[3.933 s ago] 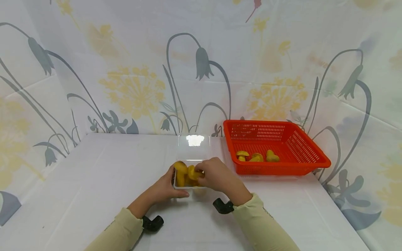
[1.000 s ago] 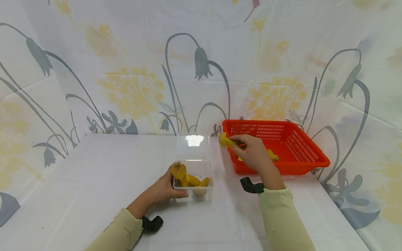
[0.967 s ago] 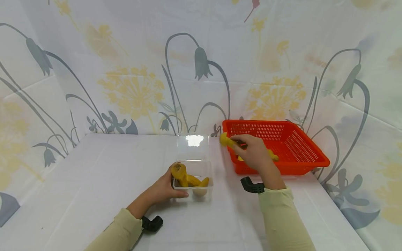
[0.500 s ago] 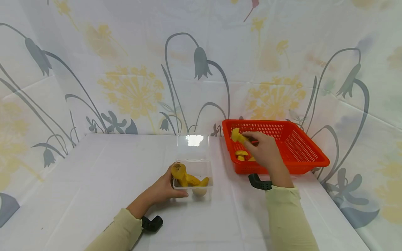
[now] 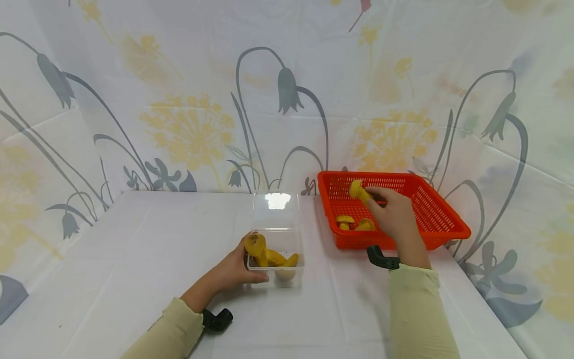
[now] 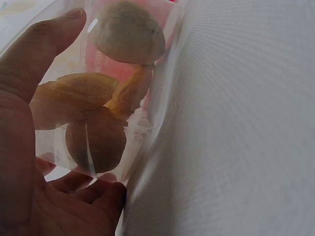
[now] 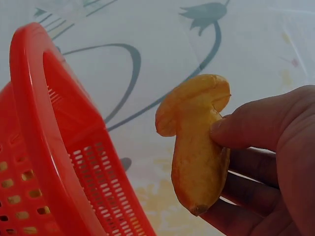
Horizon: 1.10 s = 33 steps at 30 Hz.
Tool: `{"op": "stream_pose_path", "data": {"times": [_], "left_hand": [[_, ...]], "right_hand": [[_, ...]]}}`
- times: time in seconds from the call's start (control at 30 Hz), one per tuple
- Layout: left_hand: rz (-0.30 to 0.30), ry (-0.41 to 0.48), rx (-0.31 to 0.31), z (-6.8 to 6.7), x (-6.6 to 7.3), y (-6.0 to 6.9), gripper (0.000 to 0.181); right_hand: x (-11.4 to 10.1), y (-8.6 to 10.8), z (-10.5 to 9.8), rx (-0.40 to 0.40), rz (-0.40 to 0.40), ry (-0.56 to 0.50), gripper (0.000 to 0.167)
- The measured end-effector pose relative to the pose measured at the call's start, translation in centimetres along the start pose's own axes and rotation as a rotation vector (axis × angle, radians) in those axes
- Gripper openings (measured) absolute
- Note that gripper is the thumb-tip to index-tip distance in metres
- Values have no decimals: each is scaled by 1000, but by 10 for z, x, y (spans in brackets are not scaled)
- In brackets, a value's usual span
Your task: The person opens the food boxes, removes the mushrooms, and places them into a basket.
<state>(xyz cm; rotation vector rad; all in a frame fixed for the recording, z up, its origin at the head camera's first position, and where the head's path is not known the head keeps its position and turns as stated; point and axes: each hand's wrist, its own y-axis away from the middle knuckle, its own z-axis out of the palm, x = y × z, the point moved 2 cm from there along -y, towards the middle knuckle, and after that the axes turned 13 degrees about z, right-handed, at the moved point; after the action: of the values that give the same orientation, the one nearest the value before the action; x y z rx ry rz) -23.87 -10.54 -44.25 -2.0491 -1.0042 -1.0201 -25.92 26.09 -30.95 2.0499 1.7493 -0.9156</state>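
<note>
My left hand (image 5: 237, 268) grips the left side of a clear plastic box (image 5: 293, 241), its thumb along the front wall. Inside lie several yellow mushrooms (image 5: 255, 245); the left wrist view shows a pale rounded cap (image 6: 129, 32) through the box wall. My right hand (image 5: 393, 212) pinches a yellow mushroom (image 7: 199, 147) by its stem between thumb and fingers, with the cap up and to the left. That hand is over the red basket (image 5: 448, 235), in which other yellow mushrooms (image 5: 345, 222) sit near the front wall.
The box's clear lid (image 5: 275, 212) lies folded back behind it and reflects a bright light. A white cloth covers the table (image 5: 157, 249). Behind rises a flower-printed curtain (image 5: 202, 89). Black curved pieces (image 5: 218, 320) are worn at both wrists.
My right hand went from inside the clear box, taking a mushroom out, to the red basket, and moved farther right over it in the last second. The left hand stayed on the box.
</note>
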Motion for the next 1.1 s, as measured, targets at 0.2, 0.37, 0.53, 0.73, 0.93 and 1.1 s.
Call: {"op": "stream_pose_path", "data": {"times": [0.2, 0.37, 0.53, 0.73, 0.93, 1.1], "left_hand": [[-13, -12, 3, 0, 3, 0, 118], [-11, -6, 3, 0, 2, 1, 119], [-11, 1, -1, 0, 1, 0, 118], [-25, 1, -1, 1, 1, 0, 118], [-25, 5, 5, 1, 1, 0, 118], [-25, 1, 6, 1, 0, 0, 118]], "right_hand": [[10, -2, -5, 28, 21, 1, 39], [17, -6, -4, 35, 39, 14, 40], [26, -9, -3, 51, 61, 20, 41], [42, -14, -5, 66, 86, 17, 41], [54, -15, -10, 66, 162, 7, 43], [63, -16, -14, 77, 212, 21, 44]]}}
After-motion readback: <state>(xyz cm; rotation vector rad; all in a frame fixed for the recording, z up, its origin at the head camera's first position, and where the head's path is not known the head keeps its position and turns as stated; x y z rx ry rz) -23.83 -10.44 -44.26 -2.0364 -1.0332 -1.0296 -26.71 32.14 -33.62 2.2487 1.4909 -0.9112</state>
